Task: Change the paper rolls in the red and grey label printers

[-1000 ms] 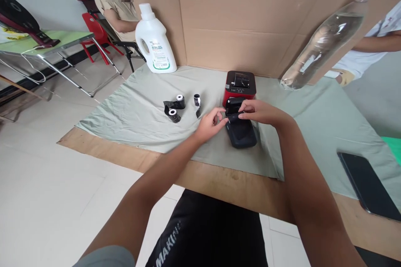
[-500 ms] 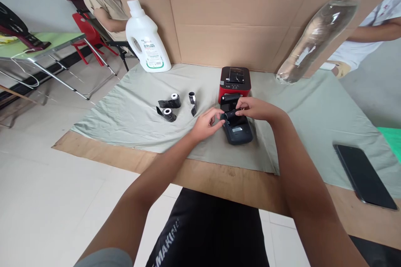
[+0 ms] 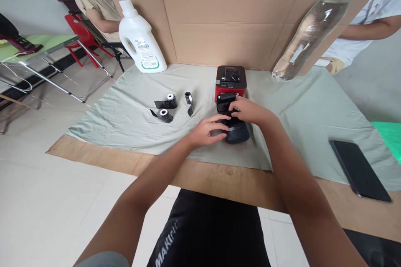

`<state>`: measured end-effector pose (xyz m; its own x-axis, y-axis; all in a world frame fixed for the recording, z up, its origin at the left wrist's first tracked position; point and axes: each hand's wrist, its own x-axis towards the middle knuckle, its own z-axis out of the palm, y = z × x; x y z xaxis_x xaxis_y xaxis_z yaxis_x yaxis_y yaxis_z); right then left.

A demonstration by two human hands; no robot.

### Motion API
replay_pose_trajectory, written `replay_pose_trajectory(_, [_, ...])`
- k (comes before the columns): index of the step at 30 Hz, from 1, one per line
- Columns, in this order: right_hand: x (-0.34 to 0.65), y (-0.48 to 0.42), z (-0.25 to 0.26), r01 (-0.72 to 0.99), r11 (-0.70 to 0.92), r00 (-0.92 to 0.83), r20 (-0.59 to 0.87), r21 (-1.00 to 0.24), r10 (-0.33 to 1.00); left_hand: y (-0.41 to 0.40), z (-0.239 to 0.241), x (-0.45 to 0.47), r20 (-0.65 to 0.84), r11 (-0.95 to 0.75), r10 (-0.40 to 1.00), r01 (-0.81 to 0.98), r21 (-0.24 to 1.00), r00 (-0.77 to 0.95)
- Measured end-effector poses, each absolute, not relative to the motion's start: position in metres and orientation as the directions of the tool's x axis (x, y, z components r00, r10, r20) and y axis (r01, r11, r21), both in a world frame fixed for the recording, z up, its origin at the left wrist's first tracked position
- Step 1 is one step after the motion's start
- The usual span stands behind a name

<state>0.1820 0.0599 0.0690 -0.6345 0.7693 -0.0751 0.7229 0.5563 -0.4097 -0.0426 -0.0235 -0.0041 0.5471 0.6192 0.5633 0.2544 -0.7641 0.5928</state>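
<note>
A small black handheld printer (image 3: 238, 132) lies on the cloth with its lid (image 3: 226, 99) raised at the far side. My left hand (image 3: 209, 130) is at the printer's left, fingers spread, their tips resting over its body and the compartment edge. From the right, my right hand (image 3: 250, 110) reaches in with bent fingers at the compartment, close to the lid. Those fingers hide most of the compartment, so what lies between them is not clear. Directly behind stands a red and black box-shaped printer (image 3: 231, 85).
Black paper rolls (image 3: 165, 115) with loose tails lie on the left. A white detergent bottle (image 3: 142, 41) and a large water bottle (image 3: 313, 29) stand before the cardboard wall (image 3: 219, 12). A phone (image 3: 360, 170) rests at right. Two people sit beyond the table.
The black paper roll pinched at the printer has gone down out of sight under my fingers. My left hand's fingers have spread and moved over the printer. The view has shifted slightly.
</note>
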Motion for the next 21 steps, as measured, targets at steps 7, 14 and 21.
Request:
replay_pose_trajectory(7, [0.178, 0.056, 0.071, 0.711, 0.56, -0.627, -0.022, -0.424, 0.779, -0.028, -0.004, -0.039, 0.475, -0.745, 0.65, 0.373, 0.553, 0.593])
replay_pose_trajectory(14, [0.203, 0.052, 0.102, 0.71, 0.434, -0.478, 0.073, -0.555, 0.875, -0.031, -0.004, -0.035, 0.581, -0.823, 0.567, 0.369, 0.431, 0.584])
replay_pose_trajectory(21, [0.214, 0.055, 0.104, 0.744, 0.36, -0.389, 0.073, -0.563, 0.918, -0.041, 0.0, -0.022, 0.649, -0.905, 0.422, 0.332, 0.265, 0.633])
